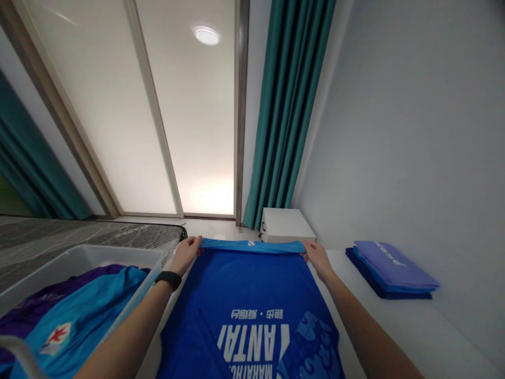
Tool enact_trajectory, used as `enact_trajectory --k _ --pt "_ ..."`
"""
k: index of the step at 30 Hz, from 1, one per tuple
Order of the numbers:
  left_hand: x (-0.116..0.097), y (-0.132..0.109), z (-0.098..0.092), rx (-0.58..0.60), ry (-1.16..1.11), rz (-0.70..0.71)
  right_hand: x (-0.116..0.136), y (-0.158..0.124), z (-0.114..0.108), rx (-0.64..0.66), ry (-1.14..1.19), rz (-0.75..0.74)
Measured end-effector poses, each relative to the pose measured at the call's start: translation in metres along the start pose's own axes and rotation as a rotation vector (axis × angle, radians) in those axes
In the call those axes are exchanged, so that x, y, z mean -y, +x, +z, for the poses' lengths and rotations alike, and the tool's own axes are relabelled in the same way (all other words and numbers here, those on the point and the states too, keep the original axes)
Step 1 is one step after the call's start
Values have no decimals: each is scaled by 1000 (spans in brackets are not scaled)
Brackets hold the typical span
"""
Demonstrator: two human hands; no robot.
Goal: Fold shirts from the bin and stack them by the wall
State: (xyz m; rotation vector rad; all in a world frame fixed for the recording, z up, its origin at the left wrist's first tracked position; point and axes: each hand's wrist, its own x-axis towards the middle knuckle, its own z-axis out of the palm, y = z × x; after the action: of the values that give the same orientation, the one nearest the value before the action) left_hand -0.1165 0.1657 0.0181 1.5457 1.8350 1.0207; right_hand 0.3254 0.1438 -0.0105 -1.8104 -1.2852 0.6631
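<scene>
beside the shirt (252, 284), a bin (118, 254) holds purple and light-blue clothes (94, 302).

Nr. end of blue shirt (252, 295) below pic. edge

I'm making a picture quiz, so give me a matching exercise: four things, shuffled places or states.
1. blue shirt
2. black wristband
3. folded stack
4. plastic bin

A. on the white surface
B. held by left hand and right hand
C. holds purple clothing and light-blue clothing
D. on the left wrist

Pairs: 1-B; 2-D; 3-A; 4-C
</scene>
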Motion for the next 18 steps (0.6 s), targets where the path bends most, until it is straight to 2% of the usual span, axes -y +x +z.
enact_trajectory --k 3,7,13,18 --pt "11 -15 -2 23 122 44 -16 -10 0 -24 -113 -53" --pt "23 -26 0 88 230 191 -29 -16 6 -31 -191 -137" --pt "31 -28 2 12 194 248 -35 -24 2 30 -210 -249" --pt "31 -28 -3 148 261 297 -37 -28 -4 108 -242 -344"
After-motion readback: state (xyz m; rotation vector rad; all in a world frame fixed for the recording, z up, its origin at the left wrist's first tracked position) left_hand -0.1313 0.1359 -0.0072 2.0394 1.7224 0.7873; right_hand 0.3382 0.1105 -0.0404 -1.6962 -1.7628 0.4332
